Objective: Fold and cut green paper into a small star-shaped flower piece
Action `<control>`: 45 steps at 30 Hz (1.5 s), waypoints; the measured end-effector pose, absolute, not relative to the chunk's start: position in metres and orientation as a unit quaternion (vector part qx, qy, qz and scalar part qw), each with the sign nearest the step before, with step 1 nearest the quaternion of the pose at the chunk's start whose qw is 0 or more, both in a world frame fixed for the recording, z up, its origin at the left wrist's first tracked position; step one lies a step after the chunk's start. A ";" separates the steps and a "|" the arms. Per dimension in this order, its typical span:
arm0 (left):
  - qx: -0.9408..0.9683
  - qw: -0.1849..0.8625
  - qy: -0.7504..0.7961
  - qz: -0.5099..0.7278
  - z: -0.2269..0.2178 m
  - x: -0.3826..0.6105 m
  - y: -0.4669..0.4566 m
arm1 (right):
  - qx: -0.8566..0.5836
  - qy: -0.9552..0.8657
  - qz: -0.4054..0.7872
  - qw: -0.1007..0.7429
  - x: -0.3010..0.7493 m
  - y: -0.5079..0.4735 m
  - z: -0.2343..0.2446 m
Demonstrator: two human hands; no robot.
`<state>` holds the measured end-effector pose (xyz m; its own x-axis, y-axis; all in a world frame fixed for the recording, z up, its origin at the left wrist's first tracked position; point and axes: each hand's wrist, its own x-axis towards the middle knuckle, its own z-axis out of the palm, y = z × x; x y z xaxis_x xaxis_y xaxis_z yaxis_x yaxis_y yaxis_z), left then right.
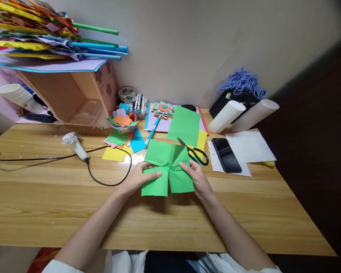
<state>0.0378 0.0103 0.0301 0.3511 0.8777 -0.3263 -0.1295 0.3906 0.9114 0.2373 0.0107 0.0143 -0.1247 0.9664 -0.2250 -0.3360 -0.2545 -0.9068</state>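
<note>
A green paper sheet (167, 167), creased and partly folded, lies on the wooden table (59, 197) in front of me. My left hand (137, 178) pinches its left edge, thumb on top of the paper. My right hand (195, 176) grips the right side, fingers pressing a fold near the middle. Both hands are closed on the paper.
Black scissors (195, 153) and a flat green sheet (185, 125) lie just behind the fold. A black phone (226, 154) rests on white paper at right. A glue gun (75, 145) with its black cord lies at left. A bowl of paper scraps (124, 123), coloured sheets, a blue pen (153, 130), two white rolls (227, 115).
</note>
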 end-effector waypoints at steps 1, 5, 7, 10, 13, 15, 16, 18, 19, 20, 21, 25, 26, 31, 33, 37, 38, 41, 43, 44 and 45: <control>0.419 0.705 0.446 0.358 0.031 0.038 0.010 | -0.444 -0.364 0.650 0.497 0.237 0.010 0.014; 0.405 0.706 0.451 0.366 0.032 0.040 0.011 | -0.456 -0.380 0.622 0.510 0.237 0.009 0.012; 0.401 0.707 0.452 0.369 0.031 0.039 0.011 | -0.462 -0.391 0.611 0.510 0.237 0.010 0.010; 0.400 0.694 0.469 0.371 0.028 0.038 0.013 | -0.473 -0.417 0.586 0.508 0.237 0.012 0.005; 0.427 0.654 0.491 0.386 0.023 0.039 0.015 | -0.489 -0.466 0.534 0.509 0.236 0.012 0.004; 0.464 0.629 0.480 0.399 0.021 0.040 0.016 | -0.480 -0.535 0.498 0.485 0.233 0.010 0.006; 0.474 0.623 0.472 0.404 0.021 0.041 0.016 | -0.465 -0.581 0.484 0.460 0.231 0.007 0.007; 0.447 0.626 0.474 0.430 0.020 0.044 0.015 | -0.420 -0.674 0.449 0.410 0.227 0.003 0.010; 0.426 0.640 0.473 0.430 0.020 0.045 0.014 | -0.404 -0.709 0.425 0.391 0.225 0.001 0.010; 0.414 0.655 0.464 0.429 0.021 0.046 0.012 | -0.393 -0.742 0.396 0.372 0.223 0.000 0.009; 0.412 0.669 0.446 0.428 0.021 0.047 0.010 | -0.390 -0.770 0.363 0.351 0.222 0.000 0.007; 0.385 0.752 0.327 0.423 0.026 0.050 0.001 | -0.393 -0.809 0.268 0.344 0.219 0.013 -0.001; 0.379 0.775 0.298 0.408 0.028 0.050 -0.001 | -0.373 -0.815 0.283 0.341 0.219 0.018 0.000; 0.434 0.766 0.280 0.383 0.048 0.028 0.010 | -0.273 -0.776 0.412 0.391 0.212 0.046 0.024; 0.447 0.714 0.340 0.419 0.051 0.013 0.020 | -0.322 -0.699 0.428 0.473 0.204 0.061 0.040; 0.420 0.615 0.432 0.509 0.034 -0.014 0.032 | -0.326 -0.625 0.521 0.480 0.173 0.103 0.075; 0.392 0.613 0.446 0.521 0.028 -0.018 0.034 | -0.318 -0.633 0.539 0.456 0.162 0.115 0.083; 0.305 0.637 0.459 0.538 0.012 -0.026 0.034 | -0.319 -0.642 0.546 0.433 0.117 0.154 0.102; 0.294 0.644 0.452 0.543 0.008 -0.028 0.033 | -0.340 -0.664 0.494 0.447 0.084 0.179 0.109; 0.294 0.646 0.448 0.544 0.008 -0.028 0.032 | -0.344 -0.668 0.480 0.454 0.067 0.191 0.109; 0.291 0.651 0.443 0.544 0.008 -0.028 0.032 | -0.349 -0.672 0.464 0.459 0.052 0.201 0.108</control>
